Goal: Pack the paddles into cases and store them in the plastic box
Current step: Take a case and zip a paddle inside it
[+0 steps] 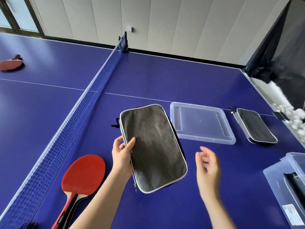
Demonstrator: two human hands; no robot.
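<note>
1. Across the whole view runs a blue table-tennis table (pixel 165 76), divided by a blue net (pixel 92 95) from the far edge to the lower left corner.
2. At the right edge stands a clear plastic box (pixel 277 182), cut off by the frame; a dark case lies inside, only partly visible, and a label on the box is too small to read.
3. Near the table's middle, a black case (pixel 153 146) with pale piping is held tilted above the surface. A clear plastic lid (pixel 229 138) lies flat just beside it to the right.
4. Further right, a second black case (pixel 255 128) rests on the table, apart from the lid.
5. Lower left, a red paddle (pixel 82 174) lies flat beside the net; its handle end is cut off by the bottom edge. It is touched by neither hand.
6. Far left, beyond the net, another red paddle (pixel 10 64) lies flat, partly cropped.
7. Left hand (pixel 122 156): closed on the case's left edge, thumb on top, fingers underneath and mostly hidden.
8. Right hand (pixel 208 169): open, fingers loosely curled, empty, just right of the case without touching it; motion-blurred.
9. White balls (pixel 297 123) are heaped at the right margin beneath dark netting; detail is unclear.
</note>
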